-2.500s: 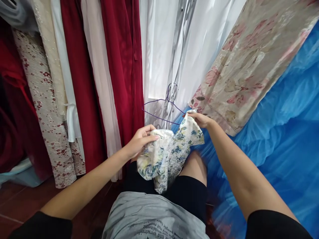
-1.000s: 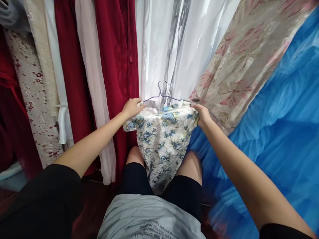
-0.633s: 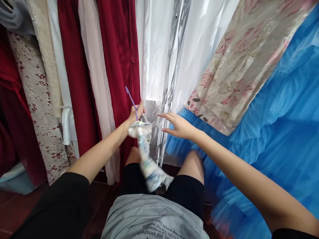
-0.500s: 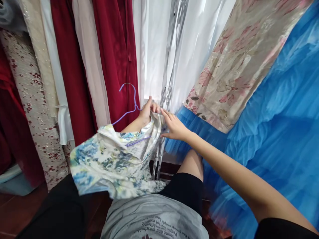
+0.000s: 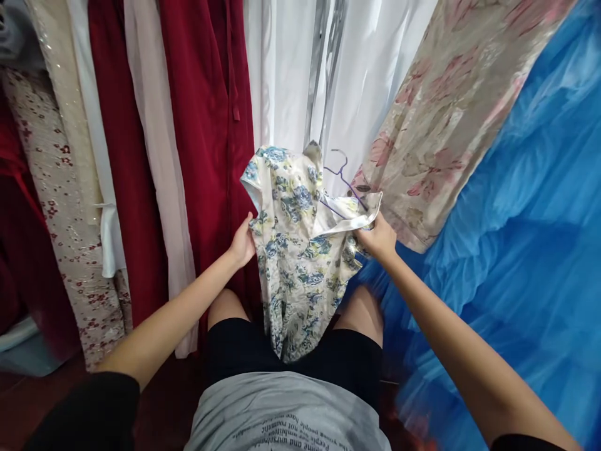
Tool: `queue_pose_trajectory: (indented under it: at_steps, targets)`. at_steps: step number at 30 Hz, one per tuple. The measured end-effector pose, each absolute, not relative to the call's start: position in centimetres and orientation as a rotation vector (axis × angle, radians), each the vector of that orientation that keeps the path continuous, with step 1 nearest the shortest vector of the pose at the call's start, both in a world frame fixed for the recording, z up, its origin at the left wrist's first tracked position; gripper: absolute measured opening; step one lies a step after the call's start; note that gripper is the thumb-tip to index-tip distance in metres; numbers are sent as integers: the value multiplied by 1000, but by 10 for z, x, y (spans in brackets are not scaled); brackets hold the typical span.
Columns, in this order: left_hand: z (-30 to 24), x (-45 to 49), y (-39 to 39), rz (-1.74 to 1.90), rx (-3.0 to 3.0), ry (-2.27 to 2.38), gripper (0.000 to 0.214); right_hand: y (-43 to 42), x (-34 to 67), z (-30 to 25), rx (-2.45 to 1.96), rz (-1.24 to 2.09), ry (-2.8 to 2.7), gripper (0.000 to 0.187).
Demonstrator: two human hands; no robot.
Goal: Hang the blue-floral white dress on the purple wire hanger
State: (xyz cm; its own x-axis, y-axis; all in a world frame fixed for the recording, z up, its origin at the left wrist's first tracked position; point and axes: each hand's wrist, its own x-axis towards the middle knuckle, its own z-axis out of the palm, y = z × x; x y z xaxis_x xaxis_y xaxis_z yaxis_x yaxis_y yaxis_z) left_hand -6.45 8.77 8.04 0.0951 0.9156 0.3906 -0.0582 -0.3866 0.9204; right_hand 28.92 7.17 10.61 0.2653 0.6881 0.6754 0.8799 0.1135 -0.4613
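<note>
A white garment with blue and yellow flowers (image 5: 300, 250) hangs in front of me between my hands, its lower end down by my lap. My left hand (image 5: 243, 242) pinches its left edge below the armhole. On the other side, my right hand (image 5: 378, 239) is closed on the garment near its white-lined neckline. A thin purple hanger (image 5: 347, 181) pokes out at the upper right of the garment, its hook free; the rest of the hanger is partly hidden inside the cloth.
Dark red (image 5: 201, 125), pale pink and white clothes hang ahead and to the left. A metal stand (image 5: 322, 75) rises before white fabric (image 5: 286, 81). To the right hang a pink floral cloth (image 5: 432, 144) and a blue tulle dress (image 5: 516, 269). A pale tub (image 5: 35, 354) sits lower left.
The floral garment has swung from the left to the middle and now hangs upright. My hands have moved apart to its two sides, and the hanger now shows at the right.
</note>
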Motion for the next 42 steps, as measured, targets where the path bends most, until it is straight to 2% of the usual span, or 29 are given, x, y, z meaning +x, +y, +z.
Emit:
queue_pose_trajectory:
  at_steps: [2,5,9,14,16,18,19,21,24,28,32,36,42]
  targets:
    - [60,-64,83,1472,1417,836,72,72,285,114,-1660,-270,-1541,53]
    - [26,-52,76,1510,1347,812,60,67,279,122,-1569,-399,-1664,59]
    - [-21,-29,60,1395,1346,889,68,57,292,122,-1407,-481,-1834,63]
    - [-67,0,27,1311,1291,897,70,32,291,104,-1189,-522,-1894,79]
    - [-78,6,13,1325,1273,881,66,17,268,78,-1139,-434,-1741,62]
    - [-82,9,2,1353,1262,867,65,3,234,42,-1142,-193,-1572,30]
    - [-83,9,-3,1371,1252,864,66,-1,216,23,-1169,0,-1550,28]
    - [-80,7,-9,1407,1239,864,71,-3,185,-12,-1184,474,-1696,42]
    - [-76,-2,-10,1436,1265,885,74,3,160,-36,-1139,753,-1711,48]
    - [-82,-8,-5,1574,1305,1065,69,8,166,-23,-1002,896,-1666,45]
    - [-93,5,-2,1752,1195,1227,61,10,181,-14,-1109,954,-1626,37]
    - [-95,28,-12,1656,1214,1113,60,18,185,-24,-1256,763,-1699,37]
    - [-89,28,-18,1603,1226,1104,63,22,184,-33,-1179,841,-1625,30]
